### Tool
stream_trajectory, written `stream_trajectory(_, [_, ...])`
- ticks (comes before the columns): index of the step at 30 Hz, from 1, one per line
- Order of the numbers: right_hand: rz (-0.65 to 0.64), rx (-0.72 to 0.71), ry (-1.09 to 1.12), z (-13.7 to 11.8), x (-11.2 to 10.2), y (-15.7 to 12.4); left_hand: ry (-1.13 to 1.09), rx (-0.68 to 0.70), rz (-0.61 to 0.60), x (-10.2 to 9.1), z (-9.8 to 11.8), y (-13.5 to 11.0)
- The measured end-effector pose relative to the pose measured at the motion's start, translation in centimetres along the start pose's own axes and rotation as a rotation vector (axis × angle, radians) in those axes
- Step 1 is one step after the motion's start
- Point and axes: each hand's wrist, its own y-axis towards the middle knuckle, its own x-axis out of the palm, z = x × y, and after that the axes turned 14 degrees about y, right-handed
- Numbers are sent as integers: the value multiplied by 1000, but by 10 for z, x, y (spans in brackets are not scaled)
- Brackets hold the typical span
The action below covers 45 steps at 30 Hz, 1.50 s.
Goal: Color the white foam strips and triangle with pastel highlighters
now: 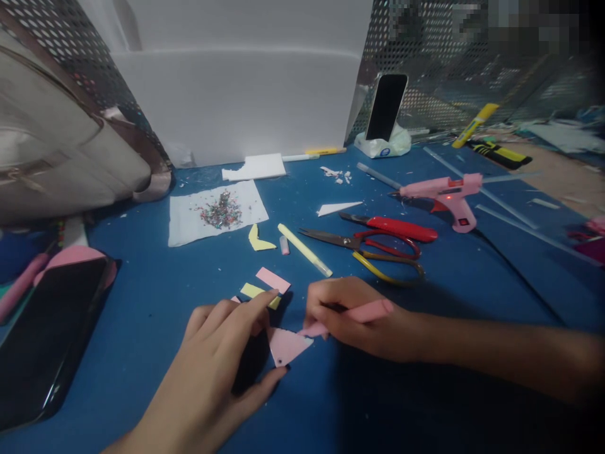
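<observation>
A pink marker (362, 313) is gripped in my right hand (352, 315), its tip at the right corner of a pink triangular piece (287, 345). That piece has a small dark hole or dot near its bottom point. My left hand (222, 359) steadies it from the left, thumb at the lower corner and fingers at the upper edge. Just beyond my left fingertips lie a pink strip (273, 280) and a yellow strip (253, 291), partly covered. Further off are a pale yellow marker (305, 249), a small pink cap (284, 244) and a bent yellow piece (259, 240).
Scissors (350, 241) and a red-handled cutter (401, 228) lie beyond my right hand, near a pink glue gun (447, 189) with its cord. A phone (51, 328) lies at left by a bag (61, 139). Glitter (222, 211) covers white paper; another phone (386, 107) stands behind.
</observation>
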Motion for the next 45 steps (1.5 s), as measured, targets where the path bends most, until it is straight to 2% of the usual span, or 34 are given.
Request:
stream_trajectory(25, [17, 38, 49, 3, 1, 0, -2, 6, 20, 1, 0, 1])
stream_trajectory(42, [37, 25, -16, 1, 0, 0, -22, 16, 12, 1, -1, -1])
stream_trajectory(45, [7, 48, -25, 0, -1, 0, -22, 15, 11, 1, -1, -1])
